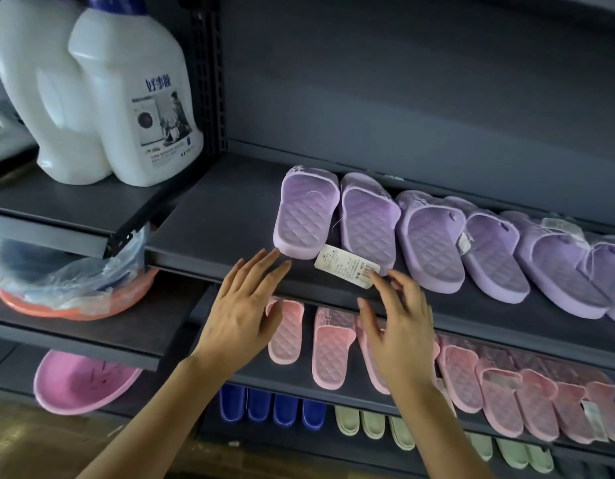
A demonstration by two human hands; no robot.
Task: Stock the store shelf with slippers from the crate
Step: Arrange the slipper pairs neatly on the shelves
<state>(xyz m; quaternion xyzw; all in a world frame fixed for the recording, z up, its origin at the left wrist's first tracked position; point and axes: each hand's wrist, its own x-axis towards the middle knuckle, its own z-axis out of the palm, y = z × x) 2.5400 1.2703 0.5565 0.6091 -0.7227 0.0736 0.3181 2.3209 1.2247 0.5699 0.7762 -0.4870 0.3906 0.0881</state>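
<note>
As left hand (243, 305) and right hand (399, 326) splay, perhaps touching shelf edge (181, 267), room leftward.

At the upper left of the frame, I am reading blue Chinese characters, beginning 好, on the white detergent bottle (133, 98). At centre, beside the purple slipper (306, 216), I am making out "N05" on the paper tag (347, 266); its finer print is too small.

Dim shelving, soft focus, wide-angle bending at edges
</note>
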